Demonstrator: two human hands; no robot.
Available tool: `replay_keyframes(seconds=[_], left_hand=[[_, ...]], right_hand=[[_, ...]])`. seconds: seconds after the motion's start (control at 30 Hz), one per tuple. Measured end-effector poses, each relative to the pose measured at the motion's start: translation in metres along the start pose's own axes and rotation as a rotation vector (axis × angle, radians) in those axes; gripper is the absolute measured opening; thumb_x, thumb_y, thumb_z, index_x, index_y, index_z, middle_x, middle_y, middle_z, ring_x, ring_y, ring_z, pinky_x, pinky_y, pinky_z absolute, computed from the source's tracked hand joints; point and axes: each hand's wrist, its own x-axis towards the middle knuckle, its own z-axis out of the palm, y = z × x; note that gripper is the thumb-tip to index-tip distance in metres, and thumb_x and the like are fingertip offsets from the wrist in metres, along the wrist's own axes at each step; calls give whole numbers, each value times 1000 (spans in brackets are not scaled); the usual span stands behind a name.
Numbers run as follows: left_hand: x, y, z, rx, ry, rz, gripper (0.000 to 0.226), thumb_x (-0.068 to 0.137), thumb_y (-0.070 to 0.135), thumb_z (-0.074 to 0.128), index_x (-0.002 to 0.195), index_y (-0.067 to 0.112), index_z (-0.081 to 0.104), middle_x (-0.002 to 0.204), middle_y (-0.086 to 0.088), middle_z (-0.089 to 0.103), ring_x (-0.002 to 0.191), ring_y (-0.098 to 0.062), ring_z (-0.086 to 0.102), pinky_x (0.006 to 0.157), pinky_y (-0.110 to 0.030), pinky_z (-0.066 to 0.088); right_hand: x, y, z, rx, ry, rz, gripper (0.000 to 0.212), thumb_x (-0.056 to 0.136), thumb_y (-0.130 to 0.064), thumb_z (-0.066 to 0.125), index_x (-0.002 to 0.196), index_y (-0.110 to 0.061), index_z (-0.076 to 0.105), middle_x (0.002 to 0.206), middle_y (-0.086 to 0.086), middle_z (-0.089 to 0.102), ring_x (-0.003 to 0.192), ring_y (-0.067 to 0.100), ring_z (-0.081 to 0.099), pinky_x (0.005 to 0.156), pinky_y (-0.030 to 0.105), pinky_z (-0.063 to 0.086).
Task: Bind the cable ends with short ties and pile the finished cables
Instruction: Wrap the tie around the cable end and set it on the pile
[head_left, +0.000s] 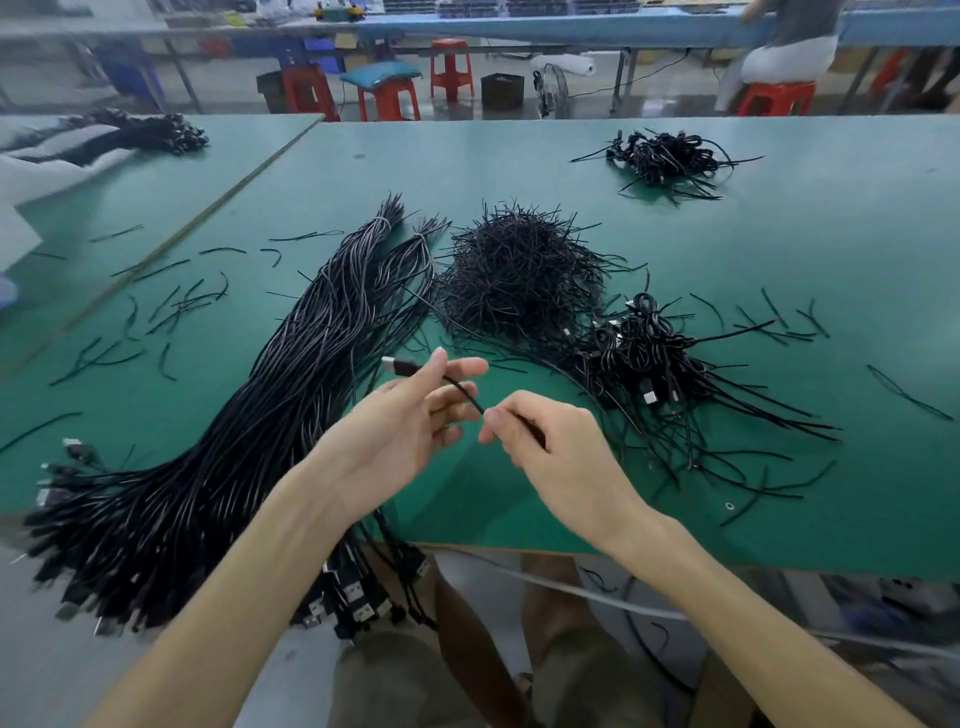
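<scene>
Cable (464, 391) is pinched near its plug by the left hand (395, 426), farther along by the right hand (556, 447); small finished pile (644, 358) lies right, far larger untied bundle (234, 415) waits left.

Head cam, the one feed on my screen. It rides above the near edge of the green table (779, 249) and faces forward and down. Wide-angle lens: the corners stretch and blur. Both forearms (234, 597) enter from the bottom. The left hand (400, 421) and right hand (556, 447) sit close to the lens, just below frame centre, with a cable (462, 387) pinched between them. Bottom strip looks almost straight down past the table edge to the wearer's legs (shorts (395, 686) in view). Top strip reaches well across the room to red stools (451, 67) and a blue bench (519, 28); detail there is soft.
</scene>
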Motion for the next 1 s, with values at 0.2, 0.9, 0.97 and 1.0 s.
replay_keyframes(seconds=[0.2, 0.9, 0.97, 1.0], left_hand=[[-4, 12, 19, -346, -132, 150, 41, 106, 41, 39, 91, 18, 70, 78, 8, 65, 70, -9, 66, 71, -24, 56], [-32, 23, 16, -133, -152, 253, 48, 111, 41, 35, 76, 25, 63, 61, 11, 41, 47, -6, 32, 49, -19, 27], [-36, 17, 16, 542, -235, 195, 46, 107, 45, 43, 70, 27, 64, 58, 9, 38, 47, -7, 29, 48, -18, 26], [-35, 10, 19, 798, -276, 132, 44, 105, 46, 45, 72, 26, 66, 57, 10, 42, 48, -7, 34, 49, -18, 30]], right_hand=[[-3, 4, 8, 67, -199, 71, 44, 106, -43, 48, 68, -25, 62, 53, -11, 48, 50, 7, 41, 53, 22, 35], [8, 12, 0, -19, 37, -47, 63, 99, -61, 41, 54, -20, 23, 51, -5, 21, 49, 9, 21, 51, 23, 19], [23, 11, -10, -23, 183, -22, 63, 102, -48, 47, 53, -19, 22, 50, -1, 21, 50, 12, 20, 52, 30, 18], [28, 8, -10, -29, 235, -31, 63, 105, -44, 48, 53, -19, 21, 49, -3, 21, 50, 12, 20, 52, 31, 19]])
